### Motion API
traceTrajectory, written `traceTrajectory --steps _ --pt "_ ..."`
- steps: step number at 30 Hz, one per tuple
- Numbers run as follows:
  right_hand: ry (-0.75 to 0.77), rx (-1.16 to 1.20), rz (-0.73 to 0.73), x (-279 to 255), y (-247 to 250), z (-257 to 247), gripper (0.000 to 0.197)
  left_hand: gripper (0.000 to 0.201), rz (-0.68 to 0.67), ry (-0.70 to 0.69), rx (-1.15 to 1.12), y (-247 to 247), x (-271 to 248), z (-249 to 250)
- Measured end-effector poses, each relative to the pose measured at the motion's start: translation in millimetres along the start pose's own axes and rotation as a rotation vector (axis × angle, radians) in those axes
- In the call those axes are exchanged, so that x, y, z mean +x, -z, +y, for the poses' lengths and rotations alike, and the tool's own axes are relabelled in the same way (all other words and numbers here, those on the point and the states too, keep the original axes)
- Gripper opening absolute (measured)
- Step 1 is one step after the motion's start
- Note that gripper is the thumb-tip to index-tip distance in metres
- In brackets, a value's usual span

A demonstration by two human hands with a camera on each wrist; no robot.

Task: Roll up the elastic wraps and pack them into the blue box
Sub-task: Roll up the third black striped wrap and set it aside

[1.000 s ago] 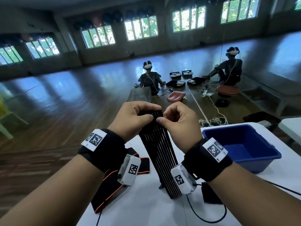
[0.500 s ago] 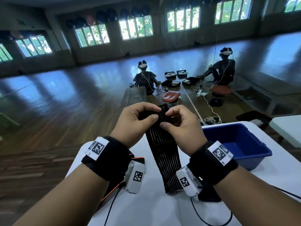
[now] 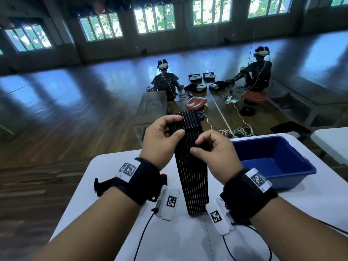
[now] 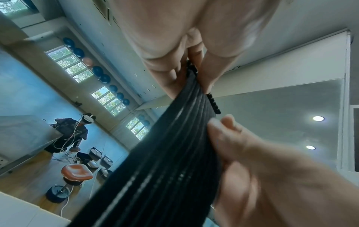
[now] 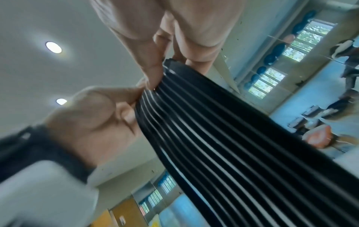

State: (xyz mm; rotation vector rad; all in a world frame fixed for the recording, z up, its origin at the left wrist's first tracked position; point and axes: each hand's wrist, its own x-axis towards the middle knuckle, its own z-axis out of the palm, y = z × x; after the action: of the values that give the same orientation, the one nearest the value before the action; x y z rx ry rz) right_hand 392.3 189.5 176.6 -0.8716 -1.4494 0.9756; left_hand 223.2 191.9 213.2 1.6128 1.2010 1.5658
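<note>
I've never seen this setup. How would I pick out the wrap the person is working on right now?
Start at the white table with the blue box on its right. The striped black wrap rises from the tabletop between both wrists, pinched by the left hand and right hand. Unlike the orange-edged wrap lying flat, it is lifted and ribbed.

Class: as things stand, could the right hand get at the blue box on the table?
Probably yes. The blue box sits open-topped just beside the right hand, with nothing between them. But that hand now pinches the wrap, so it must carry it or let go.
</note>
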Motion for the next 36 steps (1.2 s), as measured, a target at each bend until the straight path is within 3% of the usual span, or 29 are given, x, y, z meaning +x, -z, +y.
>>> traceTrajectory --steps 3,7,11,17,23,30,36 --pt "-0.163 -0.06 -0.143 -20 -1 35 0.036 0.032 0.005 0.023 0.016 -2 12 -12" --pt "-0.563 -0.076 -0.403 -65 7 89 0.044 0.032 0.018 0.092 0.036 -3 33 -42" --pt "-0.738 -0.217 -0.56 -119 13 121 0.049 0.03 0.003 0.195 0.078 -5 52 -85" --pt "-0.913 -0.098 -0.452 -161 19 132 0.044 0.024 -0.107 0.33 0.215 -23 57 -171" --pt "-0.992 -0.293 -0.357 -202 21 147 0.036 0.03 -0.216 0.534 0.328 -40 47 -256" --pt "-0.975 -0.459 -0.165 -237 15 141 0.03 0.031 -0.383 0.528 0.536 -57 26 -302" --pt "-0.912 -0.571 -0.052 -250 4 135 0.028 0.033 -0.437 0.532 0.717 -61 33 -315"
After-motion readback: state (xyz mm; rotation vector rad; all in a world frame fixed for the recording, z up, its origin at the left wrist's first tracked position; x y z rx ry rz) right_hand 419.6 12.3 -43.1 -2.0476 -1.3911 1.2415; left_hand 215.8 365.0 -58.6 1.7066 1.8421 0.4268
